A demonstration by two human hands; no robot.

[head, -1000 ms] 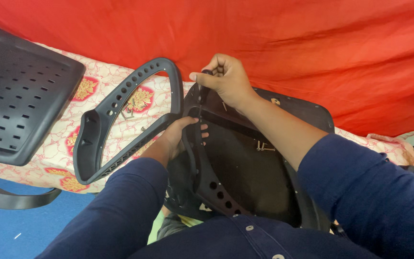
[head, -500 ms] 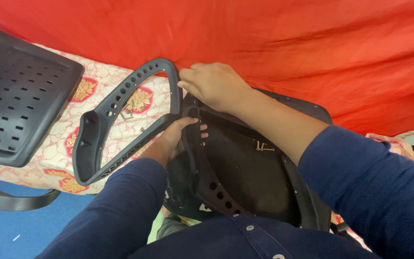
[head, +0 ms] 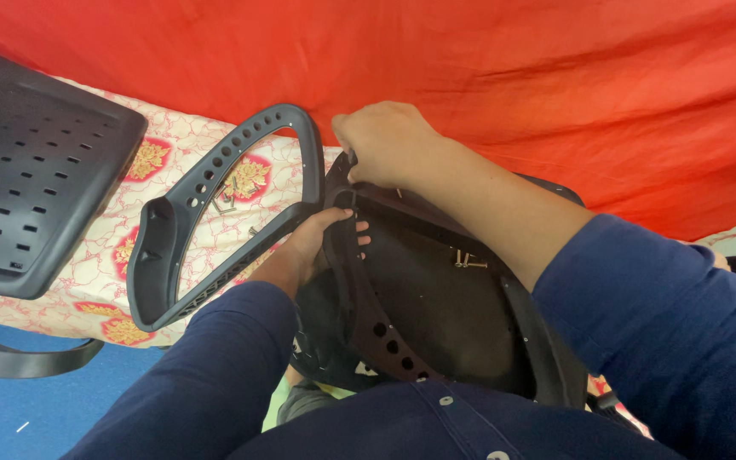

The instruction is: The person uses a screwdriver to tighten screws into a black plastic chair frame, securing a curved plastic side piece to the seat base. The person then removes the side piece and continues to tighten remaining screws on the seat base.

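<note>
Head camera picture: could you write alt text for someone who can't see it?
A person in dark blue sleeves holds a black chair seat on their lap, right hand gripping its top edge and left hand at the joint where a grey perforated armrest loop meets it. Behind lie a floral cloth, a red sheet and a black perforated panel.

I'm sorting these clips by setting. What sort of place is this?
Probably a makeshift indoor spot for putting office chairs together, not a proper workshop. A dark chair seat lies on the person's lap, a perforated armrest and a chair back panel rest on a floral cloth, and red fabric hangs behind.
</note>
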